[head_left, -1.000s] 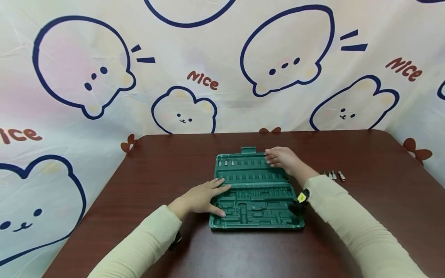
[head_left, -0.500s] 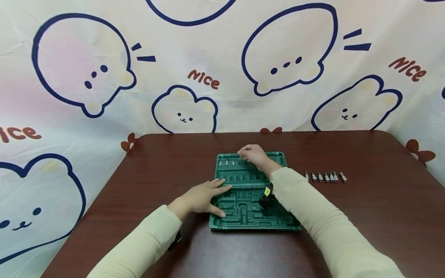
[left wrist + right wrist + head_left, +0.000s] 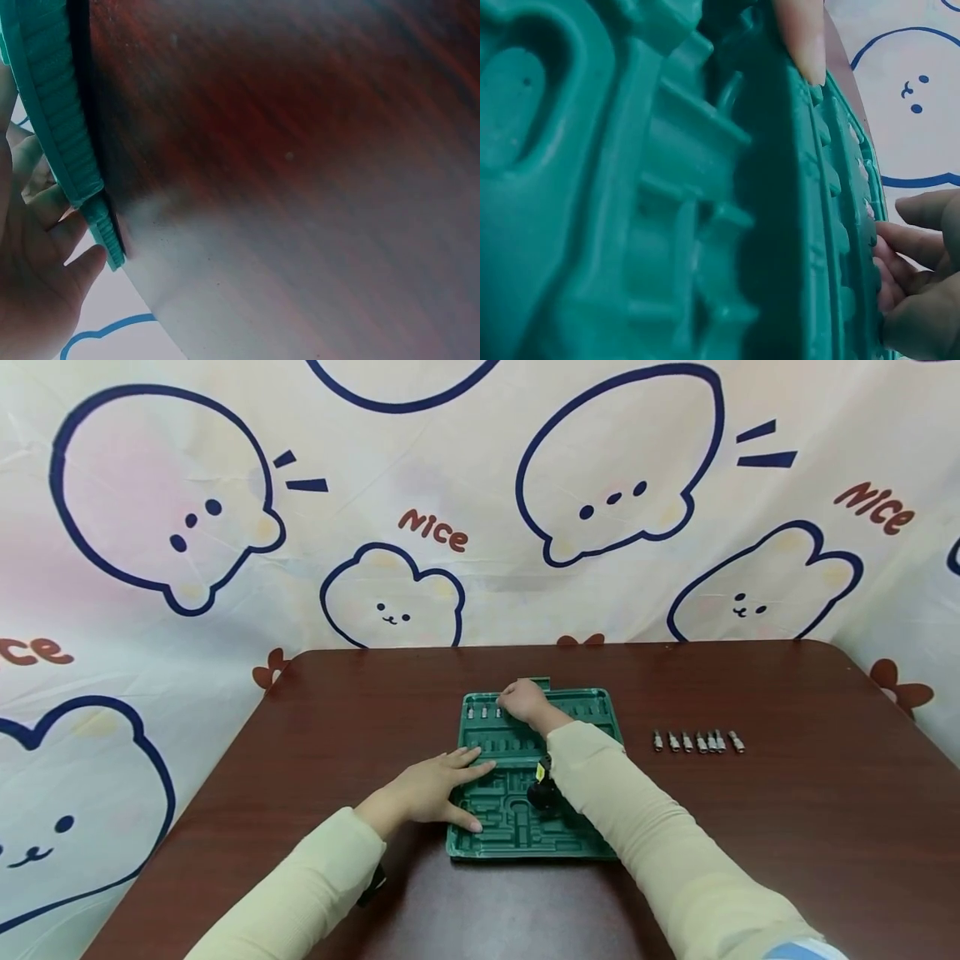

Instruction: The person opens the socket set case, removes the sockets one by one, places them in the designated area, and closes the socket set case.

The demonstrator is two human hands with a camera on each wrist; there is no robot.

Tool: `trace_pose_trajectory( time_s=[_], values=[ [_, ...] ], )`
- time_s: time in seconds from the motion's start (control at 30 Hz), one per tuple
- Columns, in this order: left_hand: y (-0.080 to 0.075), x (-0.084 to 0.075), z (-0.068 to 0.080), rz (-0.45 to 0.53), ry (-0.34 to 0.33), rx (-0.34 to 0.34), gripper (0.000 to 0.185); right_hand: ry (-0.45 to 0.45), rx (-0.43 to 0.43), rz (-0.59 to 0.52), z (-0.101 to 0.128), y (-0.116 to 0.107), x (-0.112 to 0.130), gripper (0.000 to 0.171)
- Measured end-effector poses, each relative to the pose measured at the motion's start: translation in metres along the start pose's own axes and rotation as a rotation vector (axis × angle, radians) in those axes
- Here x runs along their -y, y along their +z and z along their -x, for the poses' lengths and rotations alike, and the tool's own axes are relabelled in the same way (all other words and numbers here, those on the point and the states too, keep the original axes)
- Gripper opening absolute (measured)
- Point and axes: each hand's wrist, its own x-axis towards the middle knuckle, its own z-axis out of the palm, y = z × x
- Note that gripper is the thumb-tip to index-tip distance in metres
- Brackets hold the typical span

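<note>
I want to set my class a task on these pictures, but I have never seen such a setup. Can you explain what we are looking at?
No machine here: a person works with bare hands, wearing three cameras. The wide picture comes from the head; the two close-ups come from the wrists. On a brown table lies a green tray with moulded slots. The left hand rests flat on its left edge. The right hand is at the far row, where a few bits sit; whether it holds one is hidden. More loose bits lie in a row to the right.
</note>
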Motion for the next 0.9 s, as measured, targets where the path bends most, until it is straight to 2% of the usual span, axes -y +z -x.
trace_pose_trajectory(
  time_s=[0.13,0.27,0.47,0.73,0.9],
  values=[
    [0.001,-0.001,0.0,0.006,0.008,-0.007,0.084,0.018,0.038,0.001,-0.002,-0.001,-0.001,0.026],
    [0.0,-0.001,0.0,-0.008,0.013,-0.007,0.083,0.016,0.06,-0.071,-0.001,-0.003,-0.005,0.023],
    [-0.001,0.001,0.0,-0.004,0.007,-0.009,0.082,0.014,0.018,-0.16,-0.002,0.001,-0.004,0.018],
    [0.002,0.0,0.001,0.005,0.003,-0.004,0.083,0.007,-0.023,-0.105,-0.001,0.008,-0.005,0.016],
    [0.002,-0.001,0.0,0.0,0.005,-0.007,0.083,0.006,-0.062,-0.121,0.0,0.009,-0.006,0.011]
  ],
)
